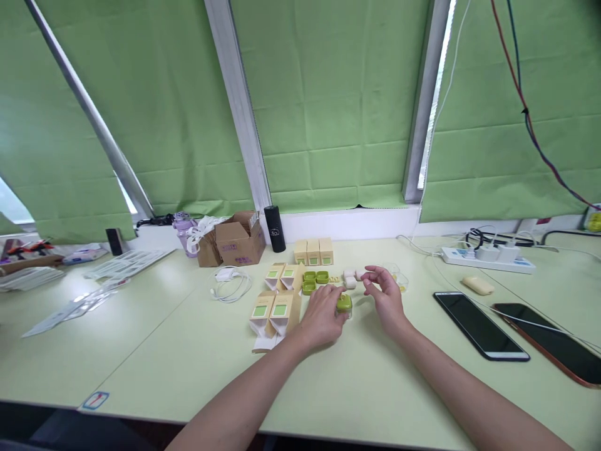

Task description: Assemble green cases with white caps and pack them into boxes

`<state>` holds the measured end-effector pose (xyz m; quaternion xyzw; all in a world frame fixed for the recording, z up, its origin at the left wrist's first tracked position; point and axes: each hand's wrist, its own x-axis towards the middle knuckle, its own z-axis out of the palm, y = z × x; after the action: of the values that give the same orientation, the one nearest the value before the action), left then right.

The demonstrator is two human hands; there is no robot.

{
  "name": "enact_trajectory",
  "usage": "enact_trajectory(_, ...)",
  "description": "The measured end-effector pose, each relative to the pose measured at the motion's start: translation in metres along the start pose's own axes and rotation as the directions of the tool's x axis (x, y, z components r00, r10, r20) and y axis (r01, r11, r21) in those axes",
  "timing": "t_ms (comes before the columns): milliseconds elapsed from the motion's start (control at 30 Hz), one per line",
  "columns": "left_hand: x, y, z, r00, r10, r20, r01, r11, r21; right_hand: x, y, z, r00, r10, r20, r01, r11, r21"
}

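Observation:
My left hand (323, 318) is closed round a small green-topped case (344, 304) with a clear lower part, on or just above the table. To its right, my right hand (385, 300) is raised, fingers curved and apart, with nothing visible in them. Its fingertips are near small white blocks (350, 282). Behind the left hand sit several small green open trays (309, 287) and little yellow pieces (333, 279). Cream cartons with green squares (280, 309) stand left of that hand, their near flaps open. A clear plastic piece (399, 277) lies partly behind my right hand.
Closed cream boxes (313, 252) stand at the back. Further left are a coiled white cable (232, 285), a brown cardboard box (240, 238) and a black cylinder (275, 229). Two phones, one black-screened with a white edge (481, 326), and a power strip (488, 259) lie right.

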<state>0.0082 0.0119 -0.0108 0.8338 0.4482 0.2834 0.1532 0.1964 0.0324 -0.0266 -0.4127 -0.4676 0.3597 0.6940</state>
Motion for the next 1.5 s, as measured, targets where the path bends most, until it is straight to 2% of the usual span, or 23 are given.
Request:
enact_trajectory(100,0.003,0.007,-0.013,0.999,0.024,-0.035,-0.022,0.996,0.082,0.000,0.002,-0.001,1.000,-0.011,0.009,0.011,1.000,-0.021)
enact_trajectory(267,0.007,0.014,-0.054,0.989,0.007,-0.148,0.049,0.929,0.367,0.001,0.004,-0.002,0.999,-0.032,0.010,0.033,0.998,-0.060)
enact_trajectory(367,-0.007,0.011,-0.075,0.978,-0.038,-0.207,0.146,0.832,0.535,0.001,0.004,-0.001,0.999,-0.039,0.013,0.040,0.997,-0.068)
enact_trajectory(467,-0.031,0.008,-0.085,0.962,-0.116,-0.249,0.251,0.741,0.623,0.000,0.002,0.001,0.999,-0.047,0.013,0.048,0.996,-0.071)
enact_trajectory(600,-0.063,0.008,-0.081,0.959,-0.192,-0.208,0.283,0.645,0.710,-0.003,0.001,0.003,0.998,-0.060,0.018,0.061,0.995,-0.077)
enact_trajectory(767,-0.080,0.012,-0.070,0.967,-0.166,-0.195,0.256,0.677,0.691,-0.005,0.000,0.001,0.997,-0.064,0.042,0.067,0.993,-0.096)
enact_trajectory(1100,-0.068,0.016,-0.063,0.958,-0.211,-0.194,0.287,0.692,0.663,-0.006,-0.001,0.002,0.995,-0.083,0.062,0.090,0.989,-0.115)
enact_trajectory(1367,-0.058,0.022,-0.061,0.951,-0.277,-0.136,0.285,0.621,0.730,-0.007,-0.002,0.003,0.991,-0.099,0.090,0.110,0.986,-0.128)
enact_trajectory(1500,-0.055,0.027,-0.063,0.938,-0.323,-0.128,0.314,0.633,0.708,-0.008,-0.004,0.003,0.988,-0.117,0.103,0.130,0.983,-0.128)
